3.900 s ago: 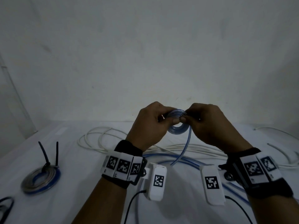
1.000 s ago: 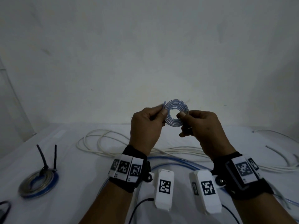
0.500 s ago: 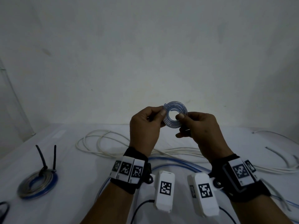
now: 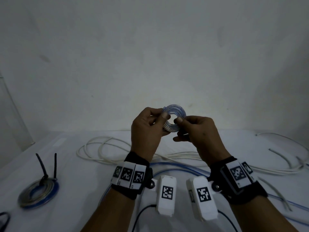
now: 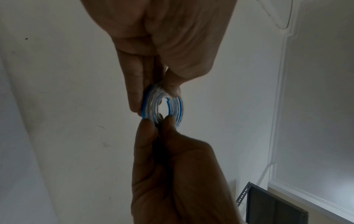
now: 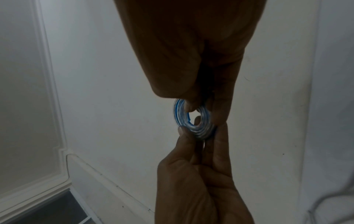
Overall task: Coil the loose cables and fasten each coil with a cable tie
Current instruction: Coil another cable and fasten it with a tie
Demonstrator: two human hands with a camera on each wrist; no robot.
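Both hands, left point(image 4: 147, 129) and right point(image 4: 199, 131), pinch the coil point(image 4: 175, 118) (blue-striped). Bench point(image 4: 75, 190): tied coil point(image 4: 38, 192) at 8 o'clock, loose white cables point(image 4: 107, 151) behind.

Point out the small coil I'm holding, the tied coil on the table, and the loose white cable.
small coil point(image 4: 177, 111): head view, top of ring.
tied coil point(image 4: 25, 196): head view, left rim.
loose white cable point(image 4: 93, 143): head view, left loop.
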